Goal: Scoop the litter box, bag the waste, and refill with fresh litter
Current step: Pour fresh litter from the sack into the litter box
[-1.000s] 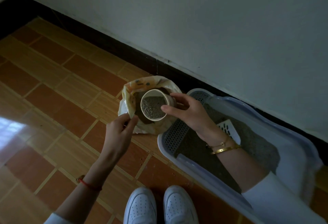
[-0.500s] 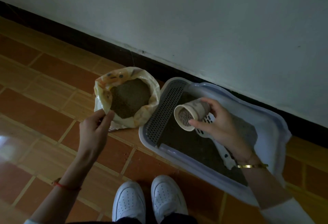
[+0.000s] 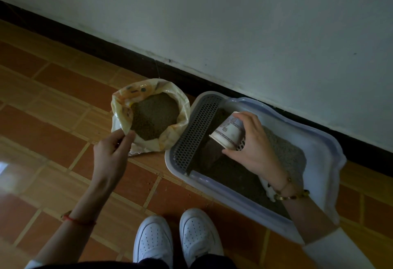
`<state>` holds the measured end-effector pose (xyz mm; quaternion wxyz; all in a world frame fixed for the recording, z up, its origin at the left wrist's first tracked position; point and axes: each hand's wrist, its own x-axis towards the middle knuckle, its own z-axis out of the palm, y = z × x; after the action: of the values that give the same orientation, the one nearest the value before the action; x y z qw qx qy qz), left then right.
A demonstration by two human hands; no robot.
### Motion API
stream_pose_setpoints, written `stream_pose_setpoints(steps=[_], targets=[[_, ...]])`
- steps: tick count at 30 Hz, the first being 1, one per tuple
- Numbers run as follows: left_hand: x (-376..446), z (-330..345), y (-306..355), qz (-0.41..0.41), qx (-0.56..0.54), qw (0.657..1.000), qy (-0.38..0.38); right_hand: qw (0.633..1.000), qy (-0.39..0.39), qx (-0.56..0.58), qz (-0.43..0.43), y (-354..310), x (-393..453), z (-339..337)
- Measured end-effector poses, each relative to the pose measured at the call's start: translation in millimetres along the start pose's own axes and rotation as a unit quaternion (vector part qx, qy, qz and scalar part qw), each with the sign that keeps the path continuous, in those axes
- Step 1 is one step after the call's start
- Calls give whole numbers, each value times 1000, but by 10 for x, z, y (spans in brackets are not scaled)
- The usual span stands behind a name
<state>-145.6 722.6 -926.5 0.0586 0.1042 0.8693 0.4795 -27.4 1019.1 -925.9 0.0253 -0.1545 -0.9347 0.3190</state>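
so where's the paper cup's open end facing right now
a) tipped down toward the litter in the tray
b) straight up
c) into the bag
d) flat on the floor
a: the right hand holds the patterned paper cup tilted, rim lowest, over the white plastic litter tray.

Pale cup (image 3: 228, 133), cream-white with a dark scrolled band printed round its side. Litter bag (image 3: 168, 139) yellowish-white, with orange patches and dark spots on the folded-down collar. Fresh litter (image 3: 154, 117) inside, grey-brown and granular. Litter box (image 3: 319, 141) pale lavender-blue, with a dark grey perforated grid (image 3: 195, 132) at one end. Floor (image 3: 53, 119) tiled in reddish-brown squares with lighter tan strips. Shoes (image 3: 176, 241) white, dotted with small holes. Red cord (image 3: 79, 220) at one wrist.
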Motion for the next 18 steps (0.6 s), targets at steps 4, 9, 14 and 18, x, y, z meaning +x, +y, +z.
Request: stream_pose_setpoints(steps=[4, 9, 14, 18], targets=[[10, 8, -12, -1, -1, 1000, 0, 995, 53, -78, -25, -41, 60, -30], [14, 5, -39, 5, 2, 1000, -4, 960, 77, -244, -111, -122, 220, -99], [19, 10, -6, -4, -2, 1000, -8, 960, 107, -214, -143, -356, 429, -145], [27, -5, -23, -5, -5, 1000, -17, 979, 121, 6, -164, -863, 626, -79]])
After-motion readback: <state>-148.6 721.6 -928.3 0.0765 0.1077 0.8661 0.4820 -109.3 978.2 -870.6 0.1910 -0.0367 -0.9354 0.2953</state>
